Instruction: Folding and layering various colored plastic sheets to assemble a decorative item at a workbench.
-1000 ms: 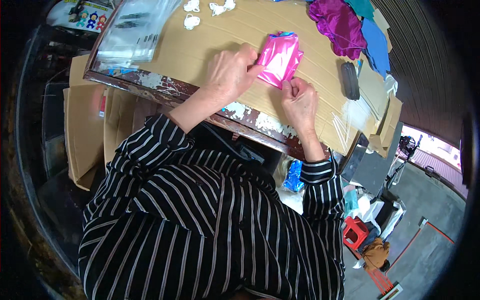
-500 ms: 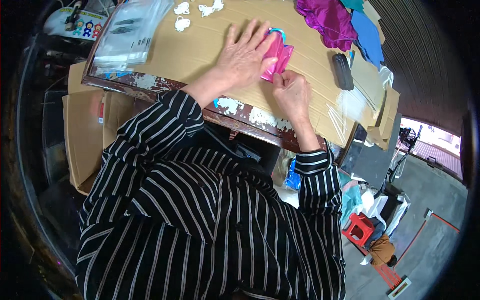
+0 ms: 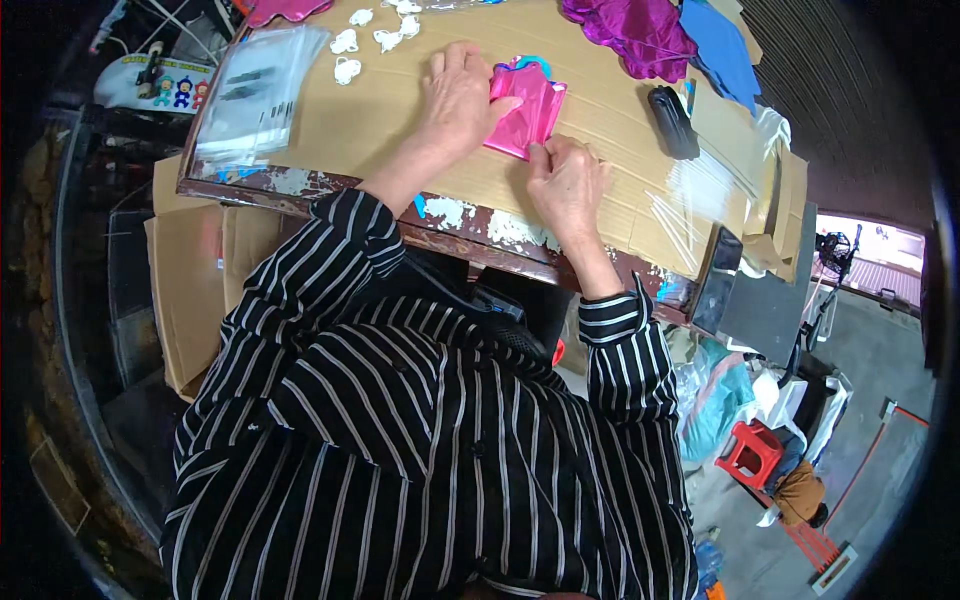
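A folded shiny pink piece [image 3: 530, 112], like foil or slick film, lies flat on the cardboard-covered tabletop. A teal-blue curved band [image 3: 533, 66] shows at its far edge. My left hand [image 3: 458, 105] rests at its left side, fingers apart and slightly bent on the cardboard, the thumb stretched onto the pink piece. At the near right corner, my right hand [image 3: 570, 182] is closed, thumb and curled forefinger pinching the edge. The other right fingers are tucked under and partly hidden.
Clear plastic bags [image 3: 255, 95] are stacked at left; small white pieces [image 3: 347, 70] lie near them. Shiny purple material [image 3: 640, 35] and blue sheets [image 3: 720, 55] sit far right. A black case [image 3: 673, 122], thin white sticks [image 3: 675, 230] and a phone-like dark slab [image 3: 718, 275] lie rightward.
My left hand has drawn back left off the pink piece, uncovering more of it. The right hand still holds its near corner. The whole view has shifted slightly.
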A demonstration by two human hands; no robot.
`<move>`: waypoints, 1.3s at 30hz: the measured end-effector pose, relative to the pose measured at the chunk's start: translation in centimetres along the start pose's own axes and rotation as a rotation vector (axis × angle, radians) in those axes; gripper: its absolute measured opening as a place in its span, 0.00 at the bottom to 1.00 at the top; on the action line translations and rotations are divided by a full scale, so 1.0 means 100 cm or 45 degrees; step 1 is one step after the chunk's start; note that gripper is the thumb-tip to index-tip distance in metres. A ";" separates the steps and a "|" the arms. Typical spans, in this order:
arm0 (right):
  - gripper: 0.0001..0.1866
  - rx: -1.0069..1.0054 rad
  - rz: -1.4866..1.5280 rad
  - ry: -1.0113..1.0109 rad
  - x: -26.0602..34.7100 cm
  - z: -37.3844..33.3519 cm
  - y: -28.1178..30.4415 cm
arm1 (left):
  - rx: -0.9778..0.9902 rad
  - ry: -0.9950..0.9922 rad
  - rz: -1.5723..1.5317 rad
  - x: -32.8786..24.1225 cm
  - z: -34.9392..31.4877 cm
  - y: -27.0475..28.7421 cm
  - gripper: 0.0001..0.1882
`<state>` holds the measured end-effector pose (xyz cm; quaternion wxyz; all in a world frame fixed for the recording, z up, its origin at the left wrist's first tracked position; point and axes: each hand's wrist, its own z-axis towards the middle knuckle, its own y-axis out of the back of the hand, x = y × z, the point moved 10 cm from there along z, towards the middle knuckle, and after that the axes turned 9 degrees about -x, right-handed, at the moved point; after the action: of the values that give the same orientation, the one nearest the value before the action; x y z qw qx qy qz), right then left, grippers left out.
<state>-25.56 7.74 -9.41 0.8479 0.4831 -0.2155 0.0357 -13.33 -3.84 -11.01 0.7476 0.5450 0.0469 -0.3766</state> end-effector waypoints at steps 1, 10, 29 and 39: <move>0.13 -0.006 0.005 -0.008 -0.002 -0.002 0.000 | 0.021 0.013 0.033 -0.002 0.001 0.000 0.30; 0.11 -0.003 0.063 -0.046 -0.009 -0.009 -0.005 | 0.218 0.440 -0.550 0.013 -0.007 -0.017 0.27; 0.07 -0.314 0.861 -0.378 0.012 -0.014 0.071 | 0.172 0.734 -2.099 -0.037 -0.046 0.027 0.14; 0.07 -0.247 1.478 -0.389 0.040 -0.033 0.094 | 0.143 0.630 -2.160 -0.041 -0.071 0.060 0.17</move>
<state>-23.36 14.91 -1.72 0.6895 0.2068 -0.5652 0.4028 -10.13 5.07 -7.20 0.1571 0.4283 0.5771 -0.6774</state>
